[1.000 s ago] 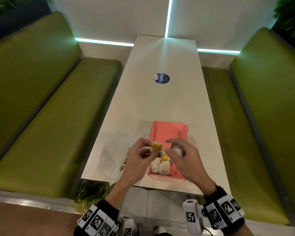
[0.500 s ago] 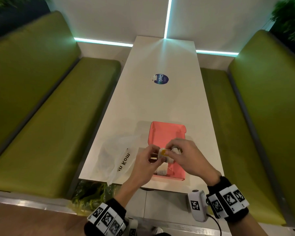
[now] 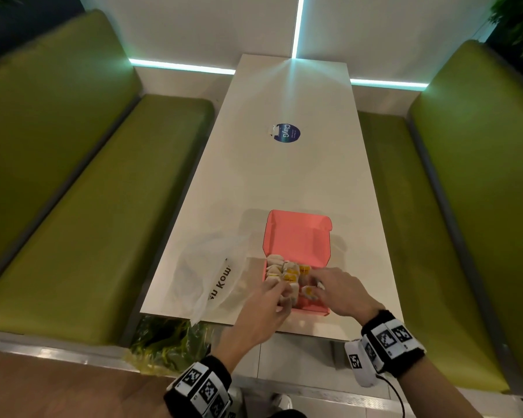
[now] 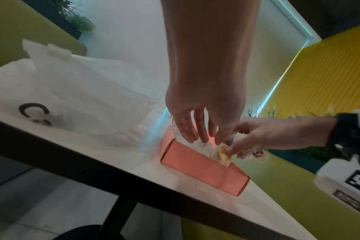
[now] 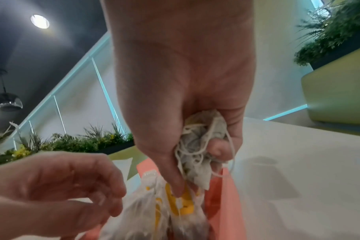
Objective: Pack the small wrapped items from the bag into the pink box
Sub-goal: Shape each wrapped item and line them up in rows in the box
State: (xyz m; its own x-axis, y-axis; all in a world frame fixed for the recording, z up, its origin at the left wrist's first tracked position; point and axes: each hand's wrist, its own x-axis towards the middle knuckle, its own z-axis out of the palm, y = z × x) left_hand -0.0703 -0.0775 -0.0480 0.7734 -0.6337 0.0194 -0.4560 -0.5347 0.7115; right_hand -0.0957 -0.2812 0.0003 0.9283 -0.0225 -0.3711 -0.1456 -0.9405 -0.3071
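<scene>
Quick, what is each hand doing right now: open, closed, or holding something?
Left hand: open, fingers loosely extended over the wrapped items in the pink box, holding nothing.
Right hand: closed on a bunch of wrapped items, thumb pressing one into the box.

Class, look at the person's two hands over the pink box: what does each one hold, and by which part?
The right hand holds a bunch of stringed wrapped items curled in its palm, its fingers pressing a yellow-labelled packet. The left hand holds nothing.
</scene>
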